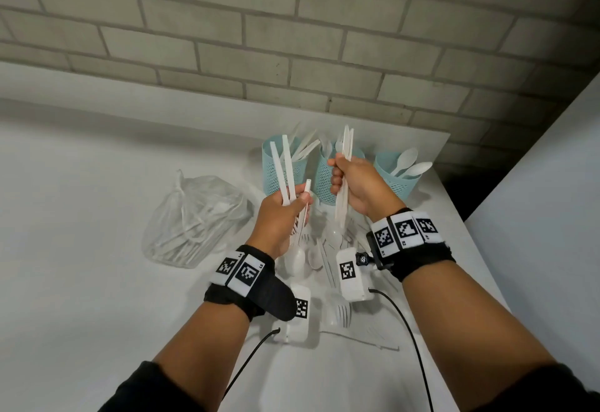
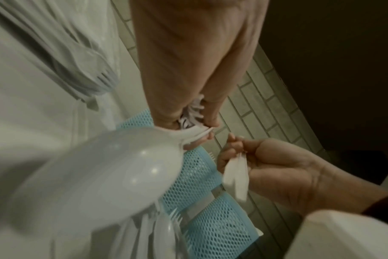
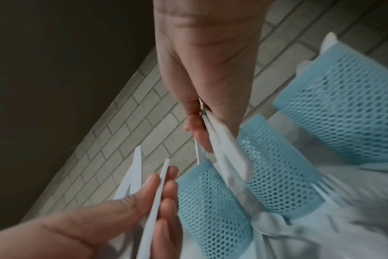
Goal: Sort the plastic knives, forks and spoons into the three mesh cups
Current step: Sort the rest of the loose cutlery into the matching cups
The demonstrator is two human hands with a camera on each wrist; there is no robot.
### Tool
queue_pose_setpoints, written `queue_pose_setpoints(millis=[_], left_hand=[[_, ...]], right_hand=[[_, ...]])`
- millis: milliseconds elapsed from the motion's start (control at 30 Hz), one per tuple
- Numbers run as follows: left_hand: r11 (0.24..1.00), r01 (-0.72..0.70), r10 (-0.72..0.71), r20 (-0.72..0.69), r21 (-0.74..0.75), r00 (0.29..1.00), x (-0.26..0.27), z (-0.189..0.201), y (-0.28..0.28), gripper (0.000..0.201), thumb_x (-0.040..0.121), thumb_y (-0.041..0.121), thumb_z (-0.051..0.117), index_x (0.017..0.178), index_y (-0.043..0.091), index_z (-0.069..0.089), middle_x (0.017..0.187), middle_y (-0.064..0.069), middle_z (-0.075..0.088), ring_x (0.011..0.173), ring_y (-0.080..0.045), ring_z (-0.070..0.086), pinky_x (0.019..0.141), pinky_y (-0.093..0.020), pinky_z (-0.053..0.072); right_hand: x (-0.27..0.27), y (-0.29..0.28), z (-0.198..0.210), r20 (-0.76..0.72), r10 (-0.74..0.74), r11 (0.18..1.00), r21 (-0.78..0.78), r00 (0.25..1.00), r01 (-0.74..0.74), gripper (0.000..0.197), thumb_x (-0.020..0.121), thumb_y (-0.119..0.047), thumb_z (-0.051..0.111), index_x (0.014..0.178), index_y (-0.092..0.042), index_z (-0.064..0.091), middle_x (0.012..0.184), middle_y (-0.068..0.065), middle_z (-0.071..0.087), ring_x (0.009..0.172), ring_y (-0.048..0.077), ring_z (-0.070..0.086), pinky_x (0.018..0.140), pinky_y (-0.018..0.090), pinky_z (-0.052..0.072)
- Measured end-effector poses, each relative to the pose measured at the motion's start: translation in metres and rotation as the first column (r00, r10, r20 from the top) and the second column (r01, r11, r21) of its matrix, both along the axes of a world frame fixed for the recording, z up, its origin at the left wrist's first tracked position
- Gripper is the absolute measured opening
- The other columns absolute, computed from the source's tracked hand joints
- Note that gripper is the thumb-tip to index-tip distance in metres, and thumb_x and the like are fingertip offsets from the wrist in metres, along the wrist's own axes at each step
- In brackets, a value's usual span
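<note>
Mesh cups (image 1: 324,174): we count three.
Left hand (image 1: 279,217): grasping three utensils (image 1: 287,171).
Right hand (image 1: 357,184): clutching a bundle (image 1: 345,152), number unclear.

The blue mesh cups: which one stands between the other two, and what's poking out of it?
In the head view, the middle light-blue mesh cup stands between the left cup and the right cup. The right hand partly hides it; its contents are unclear.

My head camera looks down over the table's (image 1: 97,217) far edge; both wrist cameras peer close along my fingers, sharing the mesh cups (image 3: 213,206).
</note>
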State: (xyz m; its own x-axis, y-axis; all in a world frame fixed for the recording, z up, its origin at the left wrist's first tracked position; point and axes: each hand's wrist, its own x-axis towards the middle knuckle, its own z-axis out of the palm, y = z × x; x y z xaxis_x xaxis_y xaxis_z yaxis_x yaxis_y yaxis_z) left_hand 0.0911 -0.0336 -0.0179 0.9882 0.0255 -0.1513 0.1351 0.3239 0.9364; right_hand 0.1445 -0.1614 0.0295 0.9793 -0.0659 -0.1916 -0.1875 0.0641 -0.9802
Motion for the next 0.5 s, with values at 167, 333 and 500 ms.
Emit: queue_pose_setpoints(millis=[167,333,500], left_hand=[[0.993,-0.055,0.052,-0.03,-0.106,0.998,0.005,-0.002,0.014,0.021,0.095,0.01,0.053,0.115,0.012,0.058,0.08,-0.006,0.065,0.07,-0.015,0.063,0.061,-0.021,0.053],[0.987,-0.102,0.101,-0.011,-0.121,0.995,0.012,-0.001,0.022,0.026,0.096,0.007,0.05,0.121,0.009,0.056,0.082,-0.006,0.062,0.071,-0.011,0.06,0.067,-0.019,0.052],[0.987,-0.127,0.126,-0.013,-0.102,0.992,0.016,0.001,0.023,0.031,0.097,0.003,0.045,0.126,0.007,0.054,0.083,-0.005,0.063,0.073,-0.011,0.06,0.07,-0.02,0.052]], right_hand=[[0.021,0.023,0.032,0.16,0.064,0.998,0.006,0.985,-0.066,0.025,0.102,-0.026,0.033,0.088,-0.019,0.052,0.075,0.001,0.057,0.068,0.013,0.058,0.066,0.03,0.049],[0.054,0.048,0.038,0.382,-0.127,0.954,0.3,0.915,0.007,0.02,0.101,-0.009,0.035,0.09,-0.015,0.051,0.072,0.003,0.054,0.068,0.012,0.057,0.071,0.019,0.051],[0.073,0.063,0.014,0.392,-0.12,0.965,0.26,0.912,0.015,0.021,0.098,-0.001,0.039,0.089,-0.014,0.053,0.079,0.006,0.061,0.072,0.009,0.064,0.081,0.021,0.051]])
